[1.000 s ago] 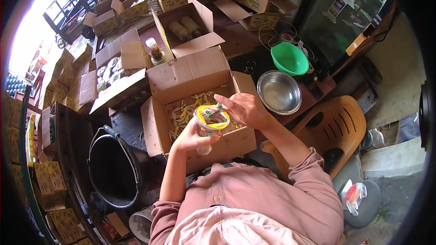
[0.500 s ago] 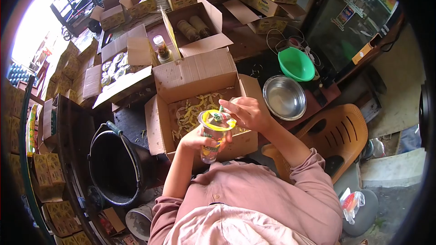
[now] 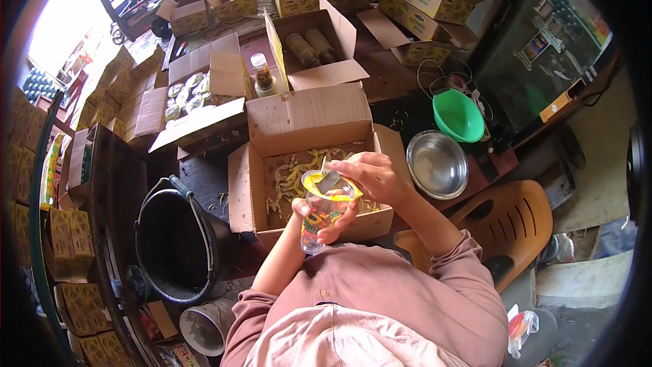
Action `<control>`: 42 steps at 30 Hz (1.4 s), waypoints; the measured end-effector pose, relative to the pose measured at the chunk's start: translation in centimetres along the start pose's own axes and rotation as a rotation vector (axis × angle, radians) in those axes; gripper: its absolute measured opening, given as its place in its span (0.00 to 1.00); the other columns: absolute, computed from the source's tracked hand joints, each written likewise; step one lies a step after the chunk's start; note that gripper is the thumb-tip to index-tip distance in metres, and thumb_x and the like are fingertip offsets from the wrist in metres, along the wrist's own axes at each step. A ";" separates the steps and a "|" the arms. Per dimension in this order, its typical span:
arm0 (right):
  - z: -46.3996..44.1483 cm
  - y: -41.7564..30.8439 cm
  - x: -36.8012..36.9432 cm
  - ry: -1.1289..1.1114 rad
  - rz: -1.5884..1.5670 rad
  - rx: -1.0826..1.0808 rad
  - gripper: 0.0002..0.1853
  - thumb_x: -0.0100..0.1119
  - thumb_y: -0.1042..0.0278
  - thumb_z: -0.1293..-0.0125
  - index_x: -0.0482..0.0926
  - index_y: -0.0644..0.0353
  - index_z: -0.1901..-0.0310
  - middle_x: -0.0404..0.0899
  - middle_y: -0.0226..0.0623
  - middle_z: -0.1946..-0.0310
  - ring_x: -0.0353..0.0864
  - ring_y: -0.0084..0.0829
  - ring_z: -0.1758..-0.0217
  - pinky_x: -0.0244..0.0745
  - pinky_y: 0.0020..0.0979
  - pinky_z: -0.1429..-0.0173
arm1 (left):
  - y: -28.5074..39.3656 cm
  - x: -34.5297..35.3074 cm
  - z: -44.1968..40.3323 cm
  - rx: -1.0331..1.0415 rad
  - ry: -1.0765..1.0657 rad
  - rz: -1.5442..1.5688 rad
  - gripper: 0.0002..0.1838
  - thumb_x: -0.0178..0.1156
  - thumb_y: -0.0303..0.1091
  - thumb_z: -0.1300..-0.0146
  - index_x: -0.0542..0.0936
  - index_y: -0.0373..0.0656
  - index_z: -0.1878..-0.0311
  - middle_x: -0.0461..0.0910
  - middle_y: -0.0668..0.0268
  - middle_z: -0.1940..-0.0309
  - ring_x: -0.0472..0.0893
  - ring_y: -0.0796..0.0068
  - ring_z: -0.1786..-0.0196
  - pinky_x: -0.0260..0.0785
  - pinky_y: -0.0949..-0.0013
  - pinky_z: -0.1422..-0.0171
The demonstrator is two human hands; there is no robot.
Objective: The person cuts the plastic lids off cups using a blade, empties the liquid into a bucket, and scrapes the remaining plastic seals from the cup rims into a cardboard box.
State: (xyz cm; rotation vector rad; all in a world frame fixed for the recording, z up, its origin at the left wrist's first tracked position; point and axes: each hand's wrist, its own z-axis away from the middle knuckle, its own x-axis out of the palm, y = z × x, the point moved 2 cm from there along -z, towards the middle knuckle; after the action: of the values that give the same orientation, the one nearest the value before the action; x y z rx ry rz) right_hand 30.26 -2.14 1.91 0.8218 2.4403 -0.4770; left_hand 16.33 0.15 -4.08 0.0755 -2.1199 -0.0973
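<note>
My left hand point(image 3: 338, 223) is wrapped around a clear plastic cup point(image 3: 315, 220) with colourful print and a yellow rim. The cup stands nearly upright in front of my chest, over the near edge of an open cardboard box point(image 3: 309, 110). Above its mouth, my right hand point(image 3: 370, 172) pinches a small silvery film flap point(image 3: 330, 181) at the rim. The fingertips hide part of the flap. On the floor of the box lie scattered yellow-green strips point(image 3: 293, 175), like peel.
A black bucket point(image 3: 173, 245) stands left of the box. To the right are a metal bowl point(image 3: 437, 164), a green bowl point(image 3: 458, 115) and an orange chair point(image 3: 513, 224). Behind, one carton point(image 3: 197, 129) holds several sealed cups and another point(image 3: 346, 34) holds stacked cups.
The film flap at the cup's mouth has been pulled further up, and its printed side has turned out of view. The cup has rotated slightly in my left hand. My view has shifted a little.
</note>
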 end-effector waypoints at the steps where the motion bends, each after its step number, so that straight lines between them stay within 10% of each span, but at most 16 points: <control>1: -0.1 0.3 0.0 -0.015 0.011 -0.012 0.23 0.61 0.76 0.52 0.74 0.61 0.51 0.77 0.34 0.75 0.78 0.30 0.73 0.75 0.30 0.67 | 0.4 0.2 -0.1 0.025 0.040 -0.077 0.37 0.65 0.38 0.59 0.59 0.31 0.49 0.69 0.54 0.68 0.76 0.66 0.79 0.72 0.66 0.75; 6: -0.8 1.0 -1.8 -0.103 0.091 -0.050 0.10 0.60 0.77 0.57 0.78 0.59 0.68 0.79 0.32 0.71 0.80 0.29 0.67 0.77 0.30 0.61 | 2.6 0.0 2.1 0.125 0.246 -0.408 0.42 0.66 0.41 0.61 0.58 0.35 0.43 0.68 0.53 0.60 0.77 0.61 0.69 0.75 0.62 0.65; 9: -0.7 0.8 -2.0 -0.164 0.121 -0.034 0.08 0.60 0.75 0.56 0.79 0.59 0.70 0.79 0.32 0.71 0.80 0.29 0.66 0.77 0.30 0.61 | 4.3 0.4 3.9 0.093 0.501 -0.736 0.41 0.63 0.33 0.56 0.57 0.38 0.37 0.68 0.56 0.47 0.73 0.65 0.49 0.67 0.63 0.44; 14: -0.8 1.1 -1.6 -0.200 0.221 -0.056 0.09 0.60 0.73 0.57 0.79 0.59 0.70 0.78 0.32 0.72 0.79 0.29 0.67 0.76 0.29 0.63 | 4.0 2.5 3.7 0.189 0.792 -1.049 0.40 0.61 0.27 0.55 0.56 0.40 0.36 0.68 0.61 0.46 0.67 0.71 0.42 0.61 0.65 0.39; 17: -0.9 1.3 -1.1 -0.213 0.219 -0.043 0.09 0.60 0.73 0.58 0.79 0.59 0.70 0.78 0.31 0.72 0.79 0.29 0.67 0.75 0.29 0.62 | 3.9 3.6 2.2 0.263 0.844 -1.733 0.38 0.66 0.31 0.57 0.60 0.39 0.41 0.70 0.61 0.51 0.69 0.72 0.46 0.62 0.69 0.41; 23: -0.9 1.6 -0.4 -0.195 0.221 -0.047 0.10 0.59 0.73 0.58 0.79 0.59 0.69 0.77 0.31 0.72 0.78 0.29 0.66 0.75 0.29 0.60 | 3.6 4.1 1.3 0.372 1.062 -2.018 0.30 0.68 0.31 0.60 0.67 0.37 0.51 0.75 0.58 0.60 0.77 0.65 0.57 0.69 0.67 0.51; 42: -0.3 1.9 0.4 -0.184 0.188 -0.090 0.09 0.59 0.72 0.58 0.79 0.60 0.70 0.77 0.33 0.72 0.78 0.30 0.66 0.76 0.30 0.60 | 2.9 4.0 0.8 0.409 1.197 -2.059 0.26 0.66 0.27 0.61 0.68 0.36 0.55 0.77 0.54 0.64 0.79 0.58 0.61 0.71 0.65 0.56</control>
State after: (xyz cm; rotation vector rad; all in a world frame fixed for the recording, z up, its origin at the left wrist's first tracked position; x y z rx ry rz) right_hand 31.12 -0.43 1.61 0.9159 2.1750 -0.3536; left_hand 13.50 2.70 -0.79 1.9045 -0.1543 -0.5951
